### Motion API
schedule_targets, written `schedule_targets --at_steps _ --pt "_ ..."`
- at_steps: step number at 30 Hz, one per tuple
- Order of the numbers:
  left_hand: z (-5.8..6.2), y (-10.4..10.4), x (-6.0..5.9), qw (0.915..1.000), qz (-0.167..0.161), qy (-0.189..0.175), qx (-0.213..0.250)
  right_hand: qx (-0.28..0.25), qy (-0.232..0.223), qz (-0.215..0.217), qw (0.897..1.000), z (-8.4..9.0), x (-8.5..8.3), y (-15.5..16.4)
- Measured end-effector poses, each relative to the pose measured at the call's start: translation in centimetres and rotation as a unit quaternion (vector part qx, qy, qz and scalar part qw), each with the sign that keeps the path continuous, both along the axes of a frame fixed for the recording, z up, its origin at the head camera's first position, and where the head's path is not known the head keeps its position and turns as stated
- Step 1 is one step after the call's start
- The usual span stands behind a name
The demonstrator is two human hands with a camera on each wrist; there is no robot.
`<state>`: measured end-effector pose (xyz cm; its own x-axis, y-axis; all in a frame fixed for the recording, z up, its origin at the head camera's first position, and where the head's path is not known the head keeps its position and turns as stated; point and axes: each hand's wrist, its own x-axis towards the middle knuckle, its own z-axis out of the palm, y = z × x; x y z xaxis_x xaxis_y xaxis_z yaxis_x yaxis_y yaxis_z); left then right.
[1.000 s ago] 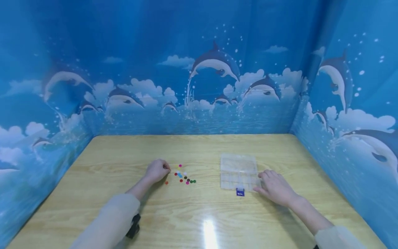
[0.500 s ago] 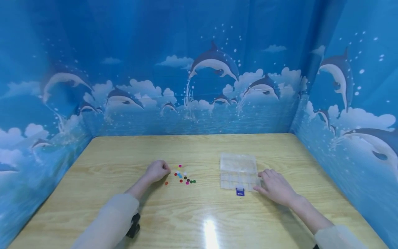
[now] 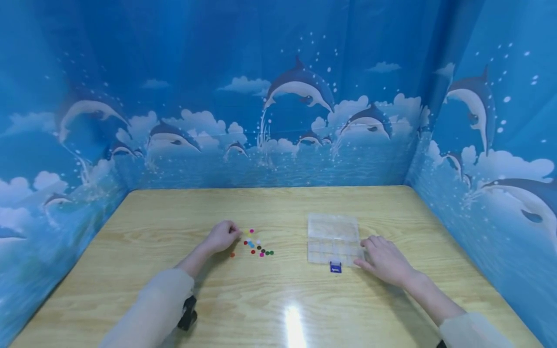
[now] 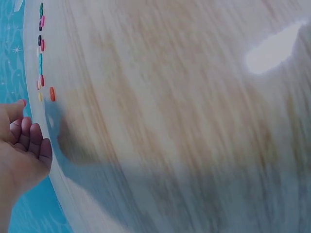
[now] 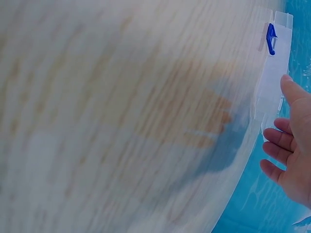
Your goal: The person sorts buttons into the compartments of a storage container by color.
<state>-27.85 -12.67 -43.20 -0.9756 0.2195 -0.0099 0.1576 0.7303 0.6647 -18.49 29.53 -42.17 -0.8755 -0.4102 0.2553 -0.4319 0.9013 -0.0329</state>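
Observation:
Small flat colored discs lie loosely scattered on the table, left of center. At their left edge, my left hand has thumb and index finger brought together. A tiny pinkish-red disc shows at those fingertips in the left wrist view; the other fingers are curled. To the right lies a clear plastic compartment box, its lid folded back and a blue latch at the front. My right hand rests at the box's front right corner, thumb and fingers loosely spread against its edge.
The wooden table is bounded by a blue dolphin-print curtain at the back and sides. One orange disc lies apart, just in front of my left hand. A bright reflection sits near the table's front middle.
My left hand has shifted slightly away from me and to the right, with its fingertips closer to the yellow and magenta discs. My right hand and the box hold their place.

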Motion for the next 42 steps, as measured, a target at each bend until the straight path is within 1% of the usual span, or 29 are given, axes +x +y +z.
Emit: schedule_targets --at_steps 2,5,10,14,17,23,29,37,42 --pt "0.0 0.1 0.0 1.0000 0.001 0.000 0.009 0.001 -0.002 -0.001 1.000 0.0 0.0 0.0" --pt "0.2 0.4 -0.1 0.9997 -0.001 0.009 0.022 0.003 -0.003 -0.002 1.000 0.0 0.0 0.0" --pt "0.8 1.2 -0.1 0.9990 -0.014 0.017 0.039 0.001 -0.004 -0.002 1.000 0.1 0.0 0.0" --pt "1.4 2.3 -0.1 0.9987 -0.014 0.012 0.048 -0.001 -0.004 -0.003 1.000 0.1 0.0 0.0" --pt "1.9 3.2 0.0 0.9976 -0.015 0.002 0.067 -0.002 -0.004 -0.003 1.000 0.1 0.0 0.0" --pt "2.4 5.2 0.3 0.9931 -0.043 -0.001 0.109 -0.004 -0.003 -0.002 1.000 0.0 0.0 0.1" --pt "2.1 6.9 0.5 0.9918 -0.047 -0.012 0.118 -0.006 0.003 0.005 1.000 -0.1 -0.1 0.0" --pt "1.6 8.3 0.2 0.9926 -0.065 0.003 0.102 -0.001 0.002 0.008 1.000 0.0 0.0 0.1" --pt "1.6 9.0 0.2 0.9921 -0.076 0.010 0.099 0.000 0.003 0.008 1.000 0.1 0.0 0.1"
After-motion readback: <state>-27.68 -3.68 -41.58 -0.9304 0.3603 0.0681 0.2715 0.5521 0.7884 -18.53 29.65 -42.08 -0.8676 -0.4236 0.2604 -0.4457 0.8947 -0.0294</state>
